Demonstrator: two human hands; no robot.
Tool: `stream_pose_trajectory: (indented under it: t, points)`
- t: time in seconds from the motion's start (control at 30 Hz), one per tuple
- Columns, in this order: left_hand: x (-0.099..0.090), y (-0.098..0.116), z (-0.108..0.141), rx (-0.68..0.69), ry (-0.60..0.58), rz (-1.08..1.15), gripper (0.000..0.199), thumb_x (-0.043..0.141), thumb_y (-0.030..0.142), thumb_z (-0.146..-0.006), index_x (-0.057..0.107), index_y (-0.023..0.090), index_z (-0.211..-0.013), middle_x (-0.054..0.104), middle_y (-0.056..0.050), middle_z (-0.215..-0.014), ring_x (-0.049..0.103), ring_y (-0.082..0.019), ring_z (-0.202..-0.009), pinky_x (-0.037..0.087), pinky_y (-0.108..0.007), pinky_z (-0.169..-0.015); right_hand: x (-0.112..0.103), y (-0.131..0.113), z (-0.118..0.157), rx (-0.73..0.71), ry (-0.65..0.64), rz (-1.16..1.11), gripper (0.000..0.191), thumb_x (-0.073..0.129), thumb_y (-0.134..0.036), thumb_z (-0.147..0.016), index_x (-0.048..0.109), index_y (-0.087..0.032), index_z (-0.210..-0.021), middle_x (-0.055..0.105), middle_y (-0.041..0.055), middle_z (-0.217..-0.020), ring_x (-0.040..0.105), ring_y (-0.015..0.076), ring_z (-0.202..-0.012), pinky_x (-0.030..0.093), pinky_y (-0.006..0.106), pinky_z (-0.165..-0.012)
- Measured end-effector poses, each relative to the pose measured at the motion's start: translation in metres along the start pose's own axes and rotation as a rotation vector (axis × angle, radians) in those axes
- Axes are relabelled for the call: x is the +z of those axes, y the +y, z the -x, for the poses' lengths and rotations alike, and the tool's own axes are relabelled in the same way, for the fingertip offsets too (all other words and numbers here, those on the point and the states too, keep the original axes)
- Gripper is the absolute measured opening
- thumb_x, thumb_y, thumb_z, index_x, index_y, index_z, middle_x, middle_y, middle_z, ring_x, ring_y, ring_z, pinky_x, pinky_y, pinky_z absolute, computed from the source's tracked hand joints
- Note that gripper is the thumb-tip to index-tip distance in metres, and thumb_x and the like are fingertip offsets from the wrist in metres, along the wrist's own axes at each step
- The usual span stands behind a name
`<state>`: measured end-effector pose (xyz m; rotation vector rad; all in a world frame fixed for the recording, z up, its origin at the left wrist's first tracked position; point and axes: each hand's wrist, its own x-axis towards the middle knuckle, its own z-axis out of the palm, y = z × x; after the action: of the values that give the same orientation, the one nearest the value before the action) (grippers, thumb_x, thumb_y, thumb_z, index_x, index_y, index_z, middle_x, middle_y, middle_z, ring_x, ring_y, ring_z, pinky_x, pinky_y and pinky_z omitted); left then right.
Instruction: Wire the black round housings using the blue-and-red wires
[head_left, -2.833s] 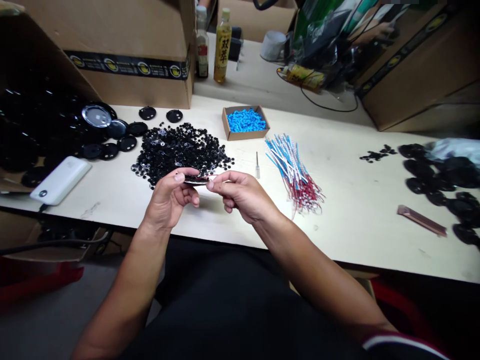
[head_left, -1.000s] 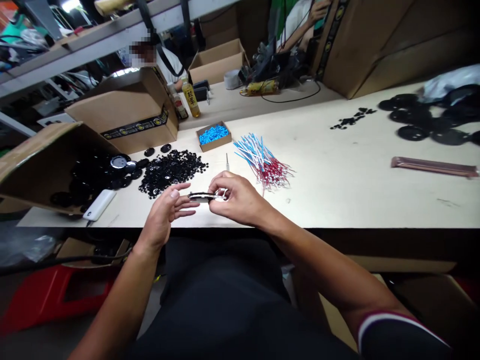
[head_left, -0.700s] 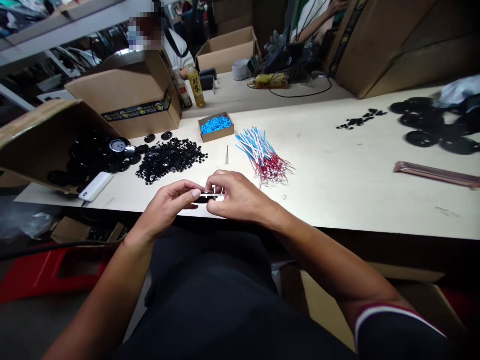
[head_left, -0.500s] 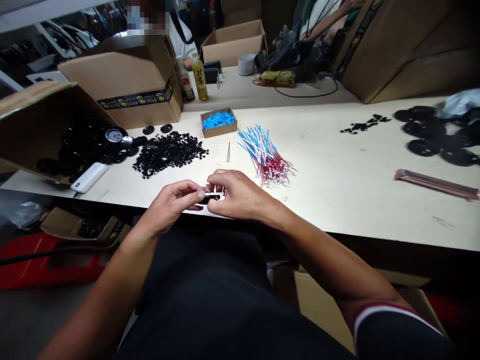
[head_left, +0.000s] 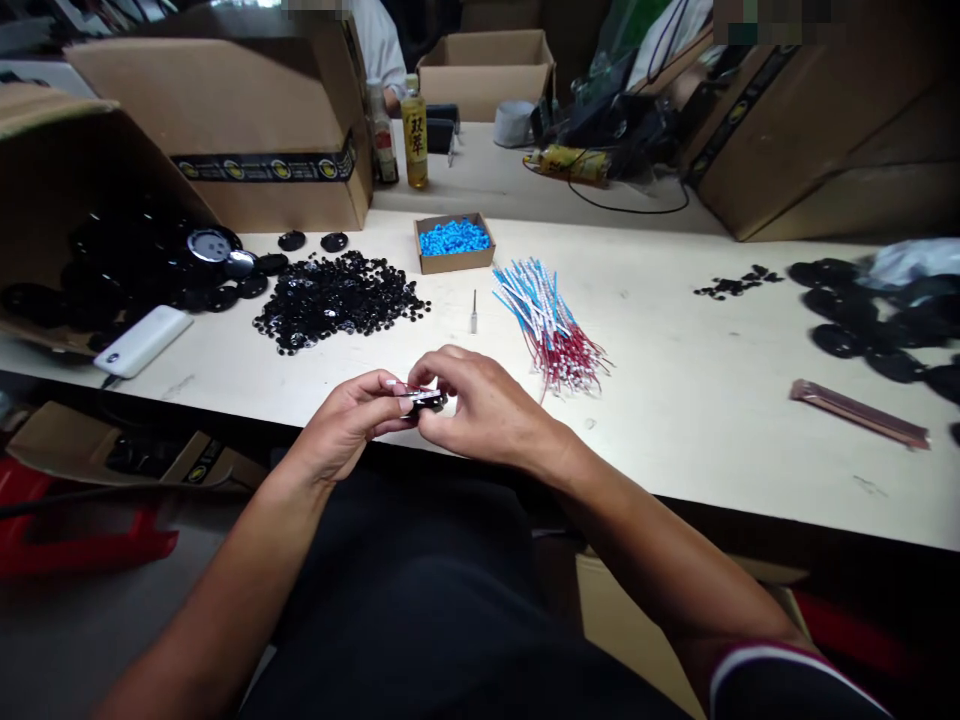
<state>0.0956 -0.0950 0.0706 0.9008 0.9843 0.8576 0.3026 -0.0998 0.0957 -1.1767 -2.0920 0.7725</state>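
Between my two hands, just over the table's front edge, is a small black part [head_left: 427, 401] with a white strip on top. My left hand [head_left: 358, 412] pinches its left end, and a thin red wire shows by the fingertips. My right hand [head_left: 480, 405] closes its thumb and fingers on the right end. Beyond the hands a small screwdriver [head_left: 474, 312] lies on the table. To its right rests a bundle of blue, white and red wires [head_left: 551, 320]; to its left spreads a pile of small black pieces [head_left: 337, 300].
A small box of blue pieces [head_left: 454, 262] sits behind the screwdriver. At the left are a white power bank [head_left: 144, 342] and an open carton [head_left: 97, 130] with black discs. More black discs [head_left: 862, 310] and a brown packet [head_left: 859, 413] lie right. People are partly visible across the table.
The view has shifted. My right fingers have moved at the part, where a red wire now shows. Both hands keep hold of the black part.
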Motion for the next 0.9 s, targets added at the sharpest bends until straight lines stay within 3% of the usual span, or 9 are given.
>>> stream_pose_trajectory:
  t: [0.1,0.23,0.37,0.5,0.9]
  points:
    - [-0.007,-0.005,-0.003,0.019,0.052,0.037,0.025,0.094,0.028,-0.073,0.072,0.019,-0.082,0.082,-0.006,-0.102,0.077,-0.025,-0.108,0.061,-0.038,-0.098,0.003,-0.002,0.001,0.067,0.139,-0.064,0.039,0.074,-0.019,-0.08,0.071,-0.022,-0.119,0.073,0.0057,-0.11,0.066,0.021,-0.092,0.051,0.033,-0.083]
    - [-0.019,-0.012,-0.002,0.112,0.133,0.038,0.024,0.092,0.028,-0.075,0.071,0.019,-0.082,0.084,-0.009,-0.109,0.077,-0.028,-0.113,0.054,-0.046,-0.109,0.016,-0.006,-0.002,0.186,0.26,-0.219,0.012,0.074,-0.026,-0.088,0.074,-0.022,-0.098,0.073,0.0026,-0.091,0.065,0.018,-0.079,0.051,0.031,-0.073]
    - [-0.03,-0.015,0.002,0.195,0.156,0.011,0.02,0.09,0.027,-0.079,0.072,0.02,-0.083,0.084,-0.009,-0.112,0.074,-0.031,-0.121,0.046,-0.049,-0.119,0.038,-0.005,-0.012,0.279,0.23,-0.413,0.008,0.076,-0.027,-0.087,0.074,-0.019,-0.088,0.071,0.0014,-0.082,0.061,0.0157,-0.072,0.047,0.029,-0.066]
    - [-0.036,-0.016,0.006,0.235,0.184,0.001,0.018,0.089,0.027,-0.081,0.073,0.021,-0.084,0.084,-0.009,-0.115,0.074,-0.031,-0.121,0.045,-0.05,-0.12,0.052,-0.006,-0.022,0.323,0.204,-0.517,0.011,0.076,-0.027,-0.084,0.071,-0.018,-0.08,0.065,-0.0011,-0.072,0.055,0.013,-0.065,0.044,0.027,-0.061]
    - [-0.039,-0.016,0.006,0.259,0.169,0.009,0.015,0.086,0.025,-0.082,0.072,0.021,-0.083,0.084,-0.008,-0.115,0.075,-0.029,-0.119,0.046,-0.046,-0.117,0.056,-0.002,-0.026,0.43,0.146,-0.601,0.01,0.076,-0.028,-0.079,0.072,-0.019,-0.08,0.062,-0.0023,-0.071,0.052,0.0116,-0.06,0.042,0.025,-0.054]
